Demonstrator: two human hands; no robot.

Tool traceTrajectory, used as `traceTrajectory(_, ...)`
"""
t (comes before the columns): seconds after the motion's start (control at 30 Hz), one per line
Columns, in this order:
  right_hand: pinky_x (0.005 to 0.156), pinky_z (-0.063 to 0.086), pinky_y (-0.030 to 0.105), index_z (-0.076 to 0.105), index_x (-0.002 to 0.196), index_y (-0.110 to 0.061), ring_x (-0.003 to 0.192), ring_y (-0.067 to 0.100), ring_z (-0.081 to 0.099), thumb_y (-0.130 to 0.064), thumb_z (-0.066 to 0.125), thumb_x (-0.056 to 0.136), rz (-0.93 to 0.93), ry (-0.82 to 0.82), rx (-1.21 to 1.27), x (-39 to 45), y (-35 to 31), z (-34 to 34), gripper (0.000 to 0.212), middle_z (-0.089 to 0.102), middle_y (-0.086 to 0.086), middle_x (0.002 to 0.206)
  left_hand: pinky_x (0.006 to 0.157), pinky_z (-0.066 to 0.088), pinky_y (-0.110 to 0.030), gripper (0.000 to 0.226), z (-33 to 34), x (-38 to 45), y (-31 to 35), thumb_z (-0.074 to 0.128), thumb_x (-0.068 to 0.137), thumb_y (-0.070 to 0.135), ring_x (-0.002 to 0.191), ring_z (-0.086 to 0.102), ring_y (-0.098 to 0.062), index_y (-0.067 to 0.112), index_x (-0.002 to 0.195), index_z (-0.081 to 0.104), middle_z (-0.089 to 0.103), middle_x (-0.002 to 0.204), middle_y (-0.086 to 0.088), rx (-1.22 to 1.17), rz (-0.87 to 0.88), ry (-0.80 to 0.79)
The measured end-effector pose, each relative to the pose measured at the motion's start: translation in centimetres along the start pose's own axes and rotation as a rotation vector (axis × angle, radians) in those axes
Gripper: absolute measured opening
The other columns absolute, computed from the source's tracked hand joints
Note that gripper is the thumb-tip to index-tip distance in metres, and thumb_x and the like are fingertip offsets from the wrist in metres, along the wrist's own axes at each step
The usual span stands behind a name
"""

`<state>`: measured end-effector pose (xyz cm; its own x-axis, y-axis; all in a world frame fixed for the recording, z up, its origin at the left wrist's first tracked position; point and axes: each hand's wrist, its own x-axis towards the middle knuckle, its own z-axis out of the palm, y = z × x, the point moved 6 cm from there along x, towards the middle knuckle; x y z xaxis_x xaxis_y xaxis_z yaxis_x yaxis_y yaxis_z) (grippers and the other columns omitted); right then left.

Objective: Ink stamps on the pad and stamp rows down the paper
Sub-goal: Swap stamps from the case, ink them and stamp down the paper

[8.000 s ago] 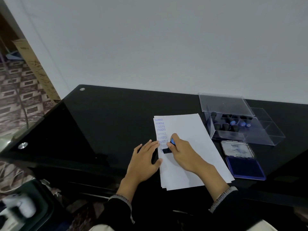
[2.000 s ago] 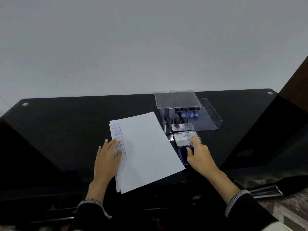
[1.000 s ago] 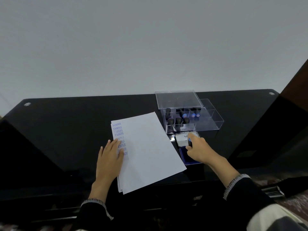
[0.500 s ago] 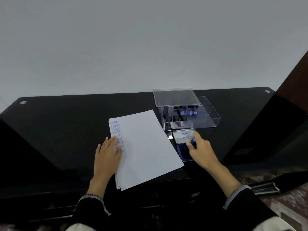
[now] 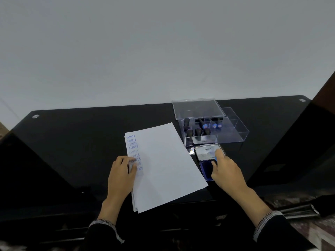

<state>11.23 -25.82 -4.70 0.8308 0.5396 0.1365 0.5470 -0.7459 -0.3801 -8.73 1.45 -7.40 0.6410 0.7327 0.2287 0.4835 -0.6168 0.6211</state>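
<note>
So the person's sitting at a glossy black table (image 5: 76,142) pushed up against a plain pale wall (image 5: 163,51). The clear plastic box (image 5: 233,134) is at the back right, lid (image 5: 196,108) tipped open behind it, with a bunch of dark-handled stamps (image 5: 197,132) standing in the left compartments (a few have blue caps); the right compartments look bare. Just in front of the box, nearly touching it, is the ink pad (image 5: 205,168), its lid flipped back with a white label showing.

The right hand (image 5: 226,172) is over the blue pad, fingers curled round a small stamp with a blue top (image 5: 216,159) and holding it down at the pad. I can't make out the stamp's face since the hand hides it.

The left hand (image 5: 122,175) lies flat, fingers fairly straight, pressing on the left edge of the paper (image 5: 166,165), a small stack turned slightly clockwise. A column of blue prints (image 5: 133,147) runs down that left edge, the lower ones partly under the fingertips.

The paper's near corner sits close to the table's front edge, and its right edge is just beside the pad. Left half of the table is open dark glass. Patterned floor (image 5: 308,223) shows at the lower right.
</note>
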Motion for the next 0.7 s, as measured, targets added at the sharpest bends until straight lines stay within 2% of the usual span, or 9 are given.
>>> traceTrajectory(0.07,0.056,0.05,0.034,0.037,0.1,-0.018,0.073,0.02,0.056,-0.016,0.053,0.092,0.013,0.0,-0.003,-0.1,0.1,-0.1,0.017,0.058,0.003,0.087,0.084,0.046,-0.03,0.018,-0.1,0.1,-0.1,0.054,0.095,0.029,0.109,0.048,-0.009,0.023,0.11,0.061,0.048,0.112,0.018,-0.015,0.004,-0.035)
traceTrajectory(0.13,0.053,0.049,0.033,0.04,0.105,-0.014,0.07,0.021,0.058,-0.015,0.053,0.092,0.032,-0.006,0.042,0.0,0.2,-0.2,0.019,0.059,0.004,0.084,0.103,0.041,-0.039,0.021,-0.3,0.1,-0.3,0.053,0.096,0.03,0.121,0.046,-0.009,0.024,0.115,0.061,0.051,0.12,0.017,-0.006,0.028,-0.079)
traceTrajectory(0.23,0.051,0.046,0.033,0.038,0.101,-0.015,0.068,0.022,0.059,-0.015,0.052,0.092,0.058,-0.042,0.065,0.2,0.2,-0.6,0.017,0.059,0.005,0.085,0.115,0.027,-0.044,0.033,-0.8,-0.5,-0.5,0.053,0.096,0.03,0.139,0.025,-0.004,0.025,0.128,0.056,0.045,0.137,0.017,-0.031,0.077,-0.159)
traceTrajectory(0.3,0.052,0.045,0.034,0.037,0.096,-0.016,0.068,0.022,0.058,-0.016,0.051,0.093,0.086,-0.048,0.077,0.4,-0.4,-0.9,0.014,0.056,0.003,0.082,0.117,0.022,-0.044,0.038,-1.3,-1.1,-0.8,0.057,0.094,0.03,0.141,0.02,-0.003,0.024,0.132,0.055,0.043,0.141,0.017,-0.04,0.122,-0.186)
traceTrajectory(0.4,0.05,0.041,0.028,0.037,0.083,-0.019,0.062,0.014,0.052,-0.018,0.05,0.094,0.068,0.02,0.312,0.2,-3.5,-0.8,0.017,0.051,-0.001,0.072,0.119,0.013,-0.038,0.044,-2.0,-1.9,-1.1,0.061,0.091,0.036,0.143,0.019,-0.005,0.026,0.133,0.053,0.042,0.143,0.016,-0.001,0.184,-0.201)
traceTrajectory(0.47,0.046,0.036,0.018,0.037,0.081,-0.022,0.058,0.009,0.05,-0.023,0.045,0.097,0.012,-0.058,0.476,-0.3,-7.3,0.5,0.018,0.054,0.003,0.072,0.119,0.006,-0.031,0.049,-2.1,-2.3,-1.3,0.059,0.091,0.042,0.143,0.017,-0.004,0.028,0.137,0.049,0.038,0.145,0.018,0.04,0.212,-0.224)
traceTrajectory(0.53,0.046,0.036,0.016,0.037,0.081,-0.022,0.052,0.005,0.043,-0.024,0.043,0.098,-0.099,-0.157,0.555,-0.7,-11.4,2.1,0.018,0.051,0.001,0.07,0.119,0.002,-0.028,0.054,-1.9,-2.5,-1.3,0.055,0.091,0.048,0.143,0.015,-0.002,0.031,0.141,0.043,0.034,0.148,0.02,0.081,0.231,-0.237)
traceTrajectory(0.6,0.051,0.035,0.015,0.039,0.082,-0.018,0.055,0.005,0.039,-0.024,0.047,0.098,-0.226,-0.248,0.546,-0.8,-14.9,3.5,0.019,0.045,-0.002,0.07,0.118,0.0,-0.026,0.056,-1.8,-2.5,-1.4,0.051,0.091,0.051,0.143,0.013,0.0,0.033,0.143,0.038,0.03,0.15,0.021,0.11,0.232,-0.244)
traceTrajectory(0.7,0.054,0.036,0.017,0.04,0.085,-0.02,0.064,0.006,0.043,-0.029,0.049,0.097,-0.357,-0.345,0.387,-0.4,-18.4,5.2,0.018,0.044,-0.013,0.075,0.117,0.0,-0.024,0.057,-1.9,-2.5,-1.5,0.051,0.09,0.051,0.143,0.014,0.001,0.033,0.143,0.037,0.03,0.149,0.023,0.106,0.247,-0.22)
